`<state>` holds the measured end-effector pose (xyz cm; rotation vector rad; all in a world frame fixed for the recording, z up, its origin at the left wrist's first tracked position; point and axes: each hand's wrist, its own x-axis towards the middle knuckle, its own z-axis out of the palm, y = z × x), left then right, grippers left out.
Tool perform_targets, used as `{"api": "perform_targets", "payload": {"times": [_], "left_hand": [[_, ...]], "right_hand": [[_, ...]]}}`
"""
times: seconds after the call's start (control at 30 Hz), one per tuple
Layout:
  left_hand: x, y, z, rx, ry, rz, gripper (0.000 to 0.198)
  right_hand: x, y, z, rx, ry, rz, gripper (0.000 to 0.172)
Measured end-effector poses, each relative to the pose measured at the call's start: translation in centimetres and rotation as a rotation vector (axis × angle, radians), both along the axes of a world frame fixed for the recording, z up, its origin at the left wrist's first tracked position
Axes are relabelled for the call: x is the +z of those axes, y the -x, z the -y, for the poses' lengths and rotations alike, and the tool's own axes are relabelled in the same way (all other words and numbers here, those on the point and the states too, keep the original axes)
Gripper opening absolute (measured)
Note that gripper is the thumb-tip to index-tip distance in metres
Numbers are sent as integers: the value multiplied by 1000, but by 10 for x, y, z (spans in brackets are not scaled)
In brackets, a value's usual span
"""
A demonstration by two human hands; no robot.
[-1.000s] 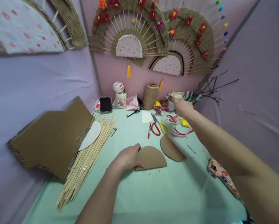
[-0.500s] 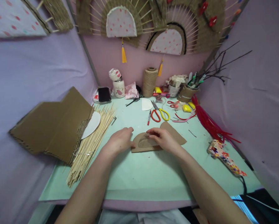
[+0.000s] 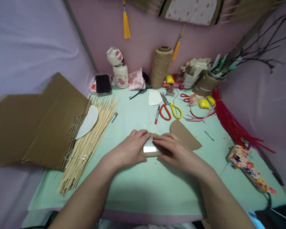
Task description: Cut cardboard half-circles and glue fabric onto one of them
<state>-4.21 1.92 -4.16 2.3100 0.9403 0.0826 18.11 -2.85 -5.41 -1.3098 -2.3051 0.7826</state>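
A clear protractor (image 3: 150,147) lies flat on a brown cardboard half-circle (image 3: 148,155), both partly covered by my fingers. My left hand (image 3: 131,147) grips the left side of the cardboard, fingers over its curved edge and thumb by the straight edge. From the right, my right hand (image 3: 173,147) holds the protractor against the cardboard, its fingertips on the curve and its thumb near the lower edge. Just beyond that hand lies a second cardboard half-circle (image 3: 184,136), slanted. Scissors (image 3: 171,109) with red and yellow handles and a red marker (image 3: 157,114) sit farther back.
On the left are a bundle of thin wooden sticks (image 3: 85,156), a white paper half-circle (image 3: 88,124) and a folded cardboard sheet (image 3: 45,127). A glue gun (image 3: 249,167) and red pipe cleaners (image 3: 229,121) lie right. A twine spool (image 3: 160,68) and a bottle (image 3: 121,74) stand at the back.
My view has tilted down and come closer. Both hands have moved inward over the cardboard, and the protractor now sits lower, its straight side near the cardboard's straight edge.
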Motion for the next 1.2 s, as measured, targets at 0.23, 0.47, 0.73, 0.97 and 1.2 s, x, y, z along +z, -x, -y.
{"api": "perform_targets", "payload": {"times": [0.23, 0.47, 0.73, 0.97, 1.2], "left_hand": [[3, -5, 1, -16, -21, -9, 64], [2, -6, 0, -26, -27, -32, 62], [3, -6, -1, -17, 10, -48, 64], [1, 0, -2, -16, 27, -27, 75], [8, 23, -12, 122, 110, -57, 80]], "right_hand": [[-3, 5, 3, -13, 3, -9, 40], [-4, 5, 3, -15, -12, -30, 42], [-5, 4, 3, -17, 14, -51, 44], [-6, 4, 3, -14, 12, -48, 47], [-6, 3, 5, -8, 13, -29, 47]]}}
